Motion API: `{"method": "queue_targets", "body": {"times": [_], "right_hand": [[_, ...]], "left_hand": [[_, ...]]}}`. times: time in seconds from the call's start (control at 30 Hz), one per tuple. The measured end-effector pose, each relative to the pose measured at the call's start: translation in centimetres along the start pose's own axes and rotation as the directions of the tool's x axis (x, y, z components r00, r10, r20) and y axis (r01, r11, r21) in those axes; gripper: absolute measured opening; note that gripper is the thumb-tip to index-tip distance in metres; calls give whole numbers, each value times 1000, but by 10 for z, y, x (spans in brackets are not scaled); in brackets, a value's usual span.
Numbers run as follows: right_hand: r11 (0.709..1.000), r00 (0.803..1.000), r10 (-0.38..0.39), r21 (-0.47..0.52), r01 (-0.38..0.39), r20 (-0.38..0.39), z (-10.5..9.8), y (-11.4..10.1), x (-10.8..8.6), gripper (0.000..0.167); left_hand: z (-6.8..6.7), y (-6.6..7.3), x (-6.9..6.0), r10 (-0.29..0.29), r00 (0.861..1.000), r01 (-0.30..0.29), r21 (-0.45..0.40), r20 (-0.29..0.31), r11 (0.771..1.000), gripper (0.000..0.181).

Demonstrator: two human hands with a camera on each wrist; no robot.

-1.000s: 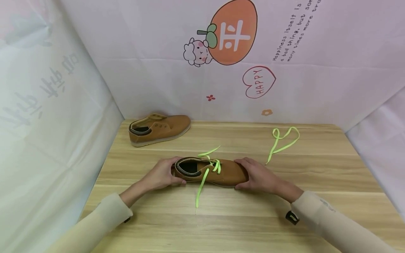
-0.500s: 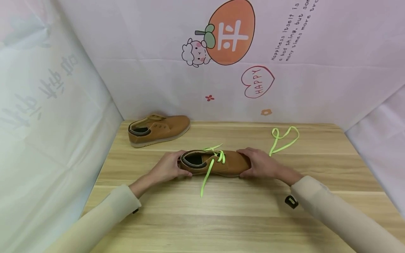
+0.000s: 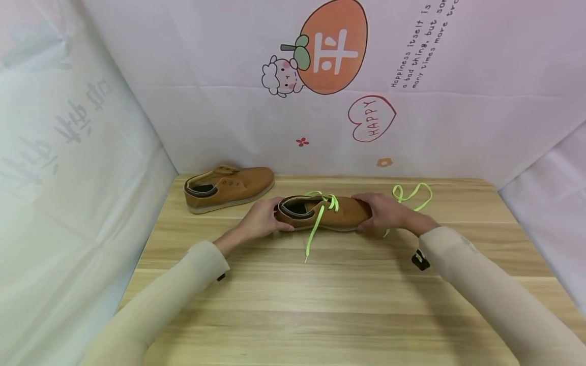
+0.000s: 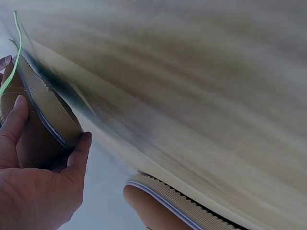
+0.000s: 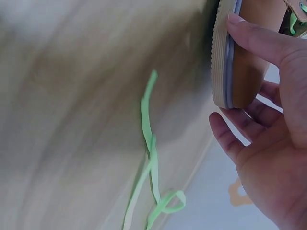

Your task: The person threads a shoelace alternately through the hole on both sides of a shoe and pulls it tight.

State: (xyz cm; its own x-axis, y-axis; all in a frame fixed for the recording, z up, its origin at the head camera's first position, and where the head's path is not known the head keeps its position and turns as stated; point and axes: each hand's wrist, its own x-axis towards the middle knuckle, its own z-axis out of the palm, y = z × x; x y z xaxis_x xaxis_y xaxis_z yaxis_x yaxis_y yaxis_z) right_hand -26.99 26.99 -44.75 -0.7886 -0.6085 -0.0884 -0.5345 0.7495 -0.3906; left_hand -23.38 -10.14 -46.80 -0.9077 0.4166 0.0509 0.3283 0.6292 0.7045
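Both hands hold a brown shoe (image 3: pixel 345 212) whose opening faces left and toe right, with a bright green lace (image 3: pixel 315 231) threaded and its end hanging over the near side. At the heel, the left hand (image 3: pixel 263 219) grips with its thumb on the near side. The right hand (image 3: pixel 385 212) wraps the toe. In the left wrist view, fingers and thumb of the left hand (image 4: pixel 43 187) clasp the shoe's heel (image 4: pixel 43 139). The right wrist view has the right hand (image 5: pixel 273 110) with its thumb on the side of the shoe's toe (image 5: pixel 249 62).
A second brown shoe (image 3: pixel 242 185), with no lace in its eyelets, lies at the table's back left. A loose green lace (image 3: pixel 423 204) lies looped at the back right, just behind the right hand. White printed cloth (image 3: pixel 220 117) rises behind the table.
The laced shoe, held in both hands, has moved toward the back of the table and slightly right. The other shoe and the loose lace have stayed in place.
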Motion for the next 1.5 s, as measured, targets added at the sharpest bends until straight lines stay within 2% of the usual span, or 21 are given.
{"method": "queue_targets", "body": {"times": [0.23,0.5,0.77,0.9,1.1,1.33,1.5], "right_hand": [[999,999,39,2,-39,31,-9,16,9,86],[998,998,58,-11,-58,16,-15,37,18,85],[998,998,56,-15,-56,-6,-21,51,26,79],[998,998,68,-16,-68,-19,-23,56,28,79],[995,995,93,-36,-94,-27,-25,59,30,80],[985,988,148,-85,-150,-34,-27,59,30,82],[979,984,175,-102,-176,-22,-27,57,32,84]], "left_hand": [[8,-1,26,-14,1000,14,20,2,1000,68],[14,4,52,-38,999,38,3,7,999,66],[20,9,76,-56,997,57,12,-45,998,72],[24,12,83,-64,994,68,44,-85,997,73],[27,14,89,-100,983,107,35,-155,994,72],[30,13,96,-104,981,114,54,-164,992,76],[29,11,96,-127,976,135,30,-175,990,76]]}}
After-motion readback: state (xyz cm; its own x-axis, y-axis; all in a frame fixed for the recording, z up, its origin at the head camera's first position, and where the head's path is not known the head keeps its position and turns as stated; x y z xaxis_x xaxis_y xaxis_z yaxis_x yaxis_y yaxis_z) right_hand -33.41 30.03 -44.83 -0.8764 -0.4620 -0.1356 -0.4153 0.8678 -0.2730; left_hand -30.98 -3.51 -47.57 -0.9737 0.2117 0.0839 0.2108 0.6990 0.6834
